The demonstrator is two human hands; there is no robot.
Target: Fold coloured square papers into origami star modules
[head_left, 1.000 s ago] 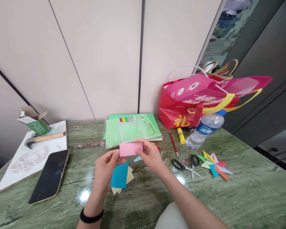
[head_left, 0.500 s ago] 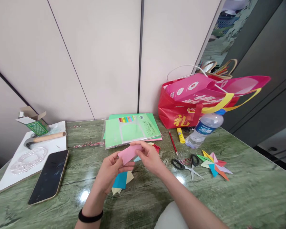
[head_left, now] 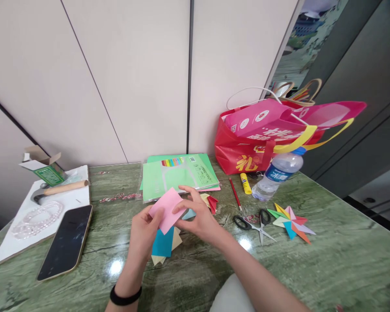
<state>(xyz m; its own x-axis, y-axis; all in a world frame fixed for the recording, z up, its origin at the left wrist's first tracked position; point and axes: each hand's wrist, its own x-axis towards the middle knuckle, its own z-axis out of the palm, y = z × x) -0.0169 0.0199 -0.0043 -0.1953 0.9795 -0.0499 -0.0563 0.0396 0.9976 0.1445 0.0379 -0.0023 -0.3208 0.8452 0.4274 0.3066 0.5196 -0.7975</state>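
A square of pink paper (head_left: 167, 209) is held up above the table. My left hand (head_left: 143, 229) pinches its lower left side, thumb on top. My right hand (head_left: 198, 216) grips the paper's right edge, with the fingers partly curled round it. Below the hands lie a blue paper square (head_left: 162, 244) and cream paper pieces (head_left: 176, 239). Behind my right hand, partly hidden by it, are a light blue piece (head_left: 189, 214) and a red and cream folded piece (head_left: 212, 203).
A packet of green paper (head_left: 175, 177) lies by the wall. To the right are scissors (head_left: 260, 229), a red pencil (head_left: 235, 193), a glue stick (head_left: 245, 183), a water bottle (head_left: 276, 177), a paper pinwheel shape (head_left: 292, 221) and a red bag (head_left: 227, 147). A phone (head_left: 66, 242) and hammer (head_left: 61, 188) lie left.
The pink paper shows as a broader square than before, when it looked like a narrow strip. My right hand has shifted slightly down and its fingers have spread more.
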